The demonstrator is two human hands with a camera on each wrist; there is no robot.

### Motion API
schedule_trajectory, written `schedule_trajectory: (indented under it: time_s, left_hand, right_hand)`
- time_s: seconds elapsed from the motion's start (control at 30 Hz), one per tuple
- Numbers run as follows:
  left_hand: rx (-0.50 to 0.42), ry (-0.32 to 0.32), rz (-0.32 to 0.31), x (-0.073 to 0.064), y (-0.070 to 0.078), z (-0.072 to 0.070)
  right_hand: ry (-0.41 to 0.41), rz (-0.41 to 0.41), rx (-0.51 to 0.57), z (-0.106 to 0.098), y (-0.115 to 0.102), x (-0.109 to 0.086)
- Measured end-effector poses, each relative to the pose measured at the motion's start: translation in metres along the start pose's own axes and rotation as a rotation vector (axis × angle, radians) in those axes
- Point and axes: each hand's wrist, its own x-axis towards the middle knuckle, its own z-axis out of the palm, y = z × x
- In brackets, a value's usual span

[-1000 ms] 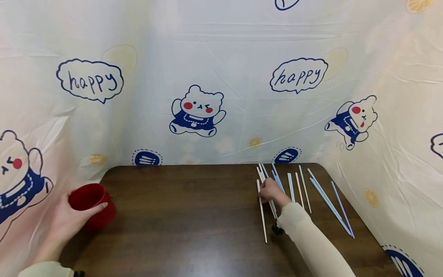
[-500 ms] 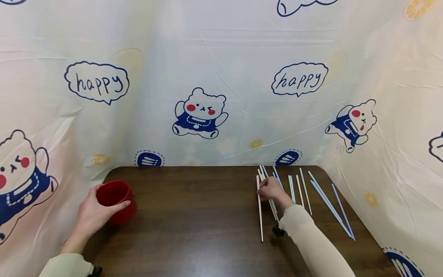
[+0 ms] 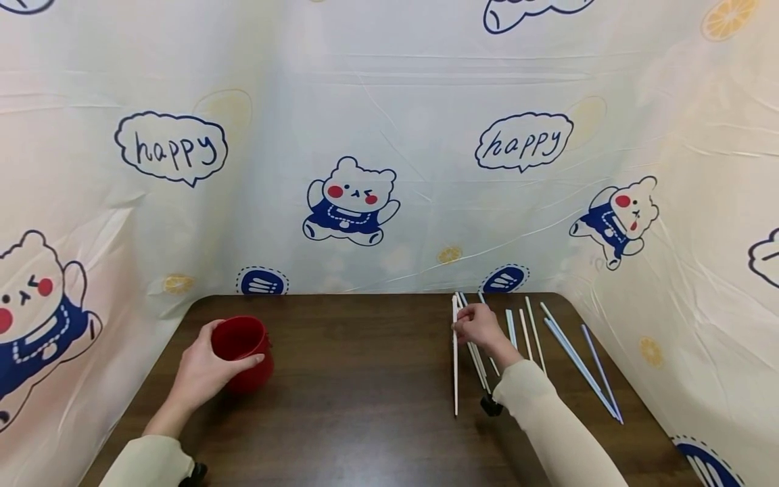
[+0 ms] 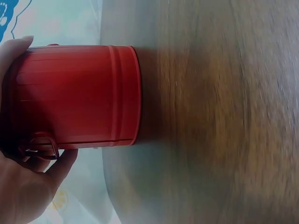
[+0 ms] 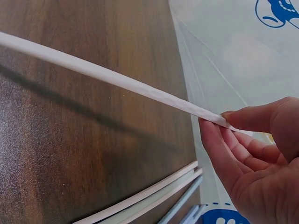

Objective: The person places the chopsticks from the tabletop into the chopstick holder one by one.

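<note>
My left hand (image 3: 201, 368) grips a small red metal pail (image 3: 254, 377) near its rim, thumb on the near side, at the left of the table. In the left wrist view the pail (image 4: 74, 98) shows a small wire handle on its side, its base close over the wood. Between thumb and fingertips my right hand (image 3: 481, 327) pinches a pale pink chopstick (image 5: 117, 79) near one end. It is raised off the table, its shadow falling apart from it. Several pink, pale green and blue chopsticks (image 5: 145, 198) lie just beneath that hand, partly hidden by it in the head view.
Farther right on the brown table (image 3: 353, 406) lie more loose chopsticks: light blue ones (image 3: 575, 358), a purple one (image 3: 599, 368) and a pale green one (image 3: 535, 335). A printed cloth (image 3: 426, 101) hangs behind the table and along both sides.
My left hand has carried the red pail rightward, in from the table's left edge. The pale pink chopstick has shifted and straightened in my right hand, which has barely moved.
</note>
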Motion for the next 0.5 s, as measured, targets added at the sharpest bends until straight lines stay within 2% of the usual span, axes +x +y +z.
schedule_trajectory:
  time_s: [0.5]
  left_hand:
    - [-0.080,-0.091,0.038,0.008,0.024,0.025]
  right_hand:
    - [0.037,-0.092,0.035,-0.003,-0.017,-0.001]
